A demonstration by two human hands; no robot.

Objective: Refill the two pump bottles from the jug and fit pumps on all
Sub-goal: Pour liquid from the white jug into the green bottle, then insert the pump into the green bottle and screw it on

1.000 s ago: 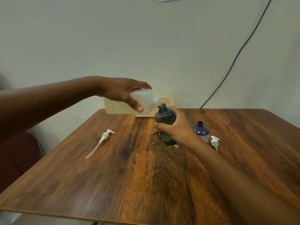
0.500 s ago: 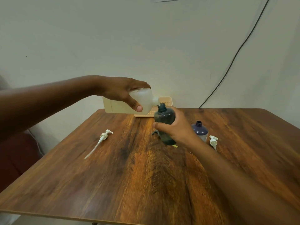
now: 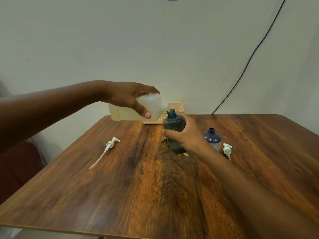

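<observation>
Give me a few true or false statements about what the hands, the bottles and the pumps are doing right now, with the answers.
1. The left hand holds the jug tipped on its side. True.
2. The right hand grips the green bottle. True.
3. The blue bottle has a pump fitted. False: its neck is open.
4. Both white pumps lie on the table. True: one pump on the left, another pump beside the blue bottle.
5. The basket sits at the table's near edge. False: it is at the far edge by the wall.
</observation>
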